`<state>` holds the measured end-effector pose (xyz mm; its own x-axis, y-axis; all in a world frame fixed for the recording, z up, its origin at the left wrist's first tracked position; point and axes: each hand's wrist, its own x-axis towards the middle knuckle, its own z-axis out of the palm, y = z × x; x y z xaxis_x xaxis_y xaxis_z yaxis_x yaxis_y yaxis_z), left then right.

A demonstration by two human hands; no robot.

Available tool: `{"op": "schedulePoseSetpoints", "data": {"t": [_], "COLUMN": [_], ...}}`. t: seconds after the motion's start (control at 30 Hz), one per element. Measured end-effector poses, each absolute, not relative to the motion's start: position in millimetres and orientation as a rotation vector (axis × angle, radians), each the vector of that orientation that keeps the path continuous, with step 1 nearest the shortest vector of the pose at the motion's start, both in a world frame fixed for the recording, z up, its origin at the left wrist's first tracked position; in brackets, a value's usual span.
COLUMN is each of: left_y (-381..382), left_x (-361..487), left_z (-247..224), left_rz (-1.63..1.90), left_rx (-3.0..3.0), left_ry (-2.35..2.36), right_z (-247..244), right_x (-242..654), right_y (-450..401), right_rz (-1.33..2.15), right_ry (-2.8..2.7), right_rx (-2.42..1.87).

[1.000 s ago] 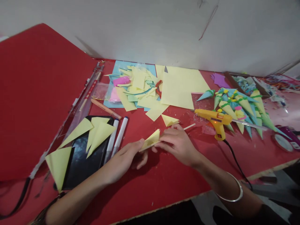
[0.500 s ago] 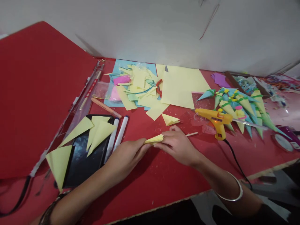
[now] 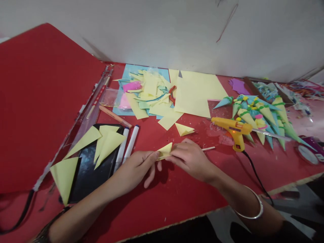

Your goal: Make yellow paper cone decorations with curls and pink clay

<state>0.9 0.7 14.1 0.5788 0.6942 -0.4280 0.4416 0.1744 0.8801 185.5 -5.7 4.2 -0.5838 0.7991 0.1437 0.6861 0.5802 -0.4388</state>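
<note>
A small piece of folded yellow paper (image 3: 165, 151) is pinched between my two hands above the red table (image 3: 177, 202). My left hand (image 3: 144, 165) grips its left end with thumb and forefinger, the other fingers curled loosely below. At its right end my right hand (image 3: 191, 158) pinches the paper, its fingers close together. Just beyond my hands lies another folded yellow paper piece (image 3: 184, 129). A thin white stick (image 3: 209, 148) lies to the right of my right hand. Two white markers (image 3: 130, 143) rest left of my left hand.
A yellow glue gun (image 3: 233, 130), light on, lies at the right before a pile of paper cones (image 3: 253, 111). Yellow paper cones (image 3: 108, 145) rest on a black tablet-like slab (image 3: 88, 179). Paper scraps (image 3: 150, 87) and a yellow sheet (image 3: 197, 91) lie along the wall.
The yellow paper between my hands has tilted and shows a wider, pointed face. My left hand's lower fingers have loosened downward, and my right fingers have shifted along the paper's edge.
</note>
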Motion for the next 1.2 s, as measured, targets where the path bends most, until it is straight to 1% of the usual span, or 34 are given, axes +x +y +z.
{"op": "schedulePoseSetpoints", "data": {"t": [0.1, 0.3, 0.4, 0.57, 0.7, 0.9, 1.1, 1.2], "left_y": [0, 5, 6, 4, 3, 1, 0, 0], "left_x": [0, -8, -9, -6, -4, -2, -1, -2], "left_z": [16, 4, -1, 6, 13, 13, 12, 11], "left_rz": [0.228, 0.160, 0.132, 0.130, 0.219, 0.318, 0.290, 0.241], "left_rx": [1.596, 2.388, 2.520, 2.322, 2.118, 1.993, 1.876, 1.928], "left_ry": [1.031, 1.175, 1.138, 1.063, 1.024, 1.078, 1.053, 1.037], "right_z": [6, 10, 11, 10, 7, 1, 0, 3], "right_x": [186, 190, 190, 188, 188, 186, 184, 185], "right_y": [-5, -4, -4, -4, -4, -6, -8, -8], "right_rz": [0.588, 0.807, 0.876, 0.916, 0.770, 0.548, 0.608, 0.671], "right_ry": [-2.482, -2.417, -2.411, -2.437, -2.483, -2.501, -2.470, -2.482], "right_rx": [-1.192, -1.247, -1.258, -1.235, -1.198, -1.187, -1.181, -1.186]}}
